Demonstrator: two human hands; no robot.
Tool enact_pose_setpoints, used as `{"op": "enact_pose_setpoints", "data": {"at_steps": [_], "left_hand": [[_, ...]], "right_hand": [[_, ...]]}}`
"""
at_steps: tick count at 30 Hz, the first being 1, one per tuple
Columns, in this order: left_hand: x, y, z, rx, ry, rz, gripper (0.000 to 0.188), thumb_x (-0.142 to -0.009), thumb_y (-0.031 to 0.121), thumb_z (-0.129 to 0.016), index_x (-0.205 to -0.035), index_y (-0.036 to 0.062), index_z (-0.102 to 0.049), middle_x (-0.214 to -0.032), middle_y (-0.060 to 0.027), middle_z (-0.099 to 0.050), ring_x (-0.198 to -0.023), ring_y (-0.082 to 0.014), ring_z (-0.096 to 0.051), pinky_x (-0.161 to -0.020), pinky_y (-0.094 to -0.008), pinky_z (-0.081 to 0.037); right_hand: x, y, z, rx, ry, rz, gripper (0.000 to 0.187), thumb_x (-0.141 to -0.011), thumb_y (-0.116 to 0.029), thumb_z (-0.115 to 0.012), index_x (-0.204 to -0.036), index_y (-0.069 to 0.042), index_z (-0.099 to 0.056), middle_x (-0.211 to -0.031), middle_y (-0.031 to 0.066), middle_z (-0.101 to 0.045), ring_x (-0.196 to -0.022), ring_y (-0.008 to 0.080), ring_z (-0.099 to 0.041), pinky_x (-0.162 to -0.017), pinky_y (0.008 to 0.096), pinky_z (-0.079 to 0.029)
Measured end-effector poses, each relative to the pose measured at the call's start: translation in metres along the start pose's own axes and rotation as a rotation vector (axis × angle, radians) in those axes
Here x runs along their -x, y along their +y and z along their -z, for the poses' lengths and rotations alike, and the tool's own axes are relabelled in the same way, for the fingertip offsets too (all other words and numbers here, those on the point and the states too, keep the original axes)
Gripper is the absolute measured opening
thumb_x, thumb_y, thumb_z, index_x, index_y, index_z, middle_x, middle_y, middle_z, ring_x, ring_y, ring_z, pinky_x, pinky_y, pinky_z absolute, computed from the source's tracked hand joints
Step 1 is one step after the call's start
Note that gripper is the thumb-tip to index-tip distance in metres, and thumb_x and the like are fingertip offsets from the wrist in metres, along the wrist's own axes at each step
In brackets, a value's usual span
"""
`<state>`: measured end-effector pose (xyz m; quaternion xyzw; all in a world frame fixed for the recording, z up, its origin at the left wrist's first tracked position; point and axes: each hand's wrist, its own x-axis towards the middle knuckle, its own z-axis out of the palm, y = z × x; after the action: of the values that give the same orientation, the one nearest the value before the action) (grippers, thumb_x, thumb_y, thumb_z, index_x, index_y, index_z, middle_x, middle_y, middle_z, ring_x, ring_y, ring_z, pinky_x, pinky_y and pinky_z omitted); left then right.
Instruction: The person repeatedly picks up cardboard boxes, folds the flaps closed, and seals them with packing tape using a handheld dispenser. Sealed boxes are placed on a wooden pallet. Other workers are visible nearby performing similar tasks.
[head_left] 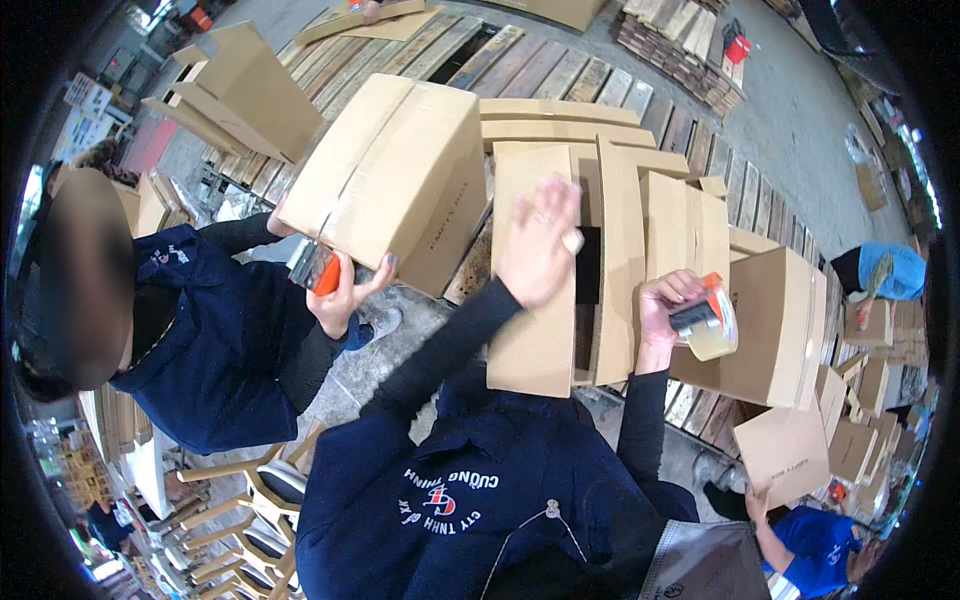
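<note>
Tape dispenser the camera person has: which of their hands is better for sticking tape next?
Probably the right hand: it already grips the tape dispenser. The left hand holds no tool and is spread over a cardboard flap.

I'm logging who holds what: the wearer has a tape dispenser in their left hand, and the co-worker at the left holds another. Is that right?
Not quite: the head view shows the wearer's tape dispenser in their right hand, not the left hand. The co-worker at the left does hold another dispenser.
</note>
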<state>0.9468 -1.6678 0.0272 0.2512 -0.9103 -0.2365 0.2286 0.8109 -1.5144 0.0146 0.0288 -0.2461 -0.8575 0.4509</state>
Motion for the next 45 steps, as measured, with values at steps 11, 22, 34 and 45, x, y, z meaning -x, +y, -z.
{"op": "enact_pose_setpoints", "data": {"at_steps": [11,22,34,45], "left_hand": [[-0.076,-0.015,-0.03,-0.189,-0.179,0.152,0.093,-0.056,0.067,-0.072,-0.128,0.011,-0.051,-0.132,-0.0119,-0.05,-0.13,-0.0279,-0.038,-0.105,-0.0652,-0.018],[-0.074,0.001,-0.054,-0.06,-0.149,-0.009,0.09,-0.053,0.073,-0.072,-0.112,0.0088,-0.054,-0.118,-0.0082,-0.056,-0.12,-0.0278,-0.045,-0.104,-0.0631,-0.019],[-0.083,-0.003,-0.071,-0.075,-0.171,-0.036,0.091,-0.05,0.074,-0.073,-0.108,0.0066,-0.055,-0.113,-0.0096,-0.058,-0.114,-0.0283,-0.049,-0.1,-0.0662,-0.018],[-0.086,0.001,-0.068,-0.009,-0.172,-0.008,0.084,-0.051,0.061,-0.082,-0.109,0.011,-0.047,-0.105,-0.004,-0.058,-0.105,-0.0264,-0.052,-0.1,-0.0648,-0.02]], "right_hand": [[-0.008,-0.046,-0.02,1.774,0.445,-0.329,0.023,-0.085,-0.019,-0.069,-0.101,-0.006,-0.06,-0.102,0.0044,-0.061,-0.096,0.015,-0.058,-0.083,0.0301,-0.046],[-0.094,-0.062,-0.046,2.066,0.069,-0.596,0.054,-0.078,-0.023,-0.078,-0.125,-0.004,-0.058,-0.116,0.0041,-0.063,-0.106,0.0099,-0.057,-0.09,0.0284,-0.047],[-0.079,-0.082,-0.051,2.03,0.355,-0.423,0.045,-0.084,-0.028,-0.071,-0.12,-0.004,-0.058,-0.112,0.0044,-0.064,-0.1,0.0128,-0.061,-0.088,0.0292,-0.048],[-0.183,-0.11,0.031,1.676,-0.014,0.368,0.045,-0.089,-0.032,-0.065,-0.124,-0.006,-0.054,-0.115,0.0028,-0.062,-0.099,0.0144,-0.061,-0.087,0.0314,-0.049]]}}
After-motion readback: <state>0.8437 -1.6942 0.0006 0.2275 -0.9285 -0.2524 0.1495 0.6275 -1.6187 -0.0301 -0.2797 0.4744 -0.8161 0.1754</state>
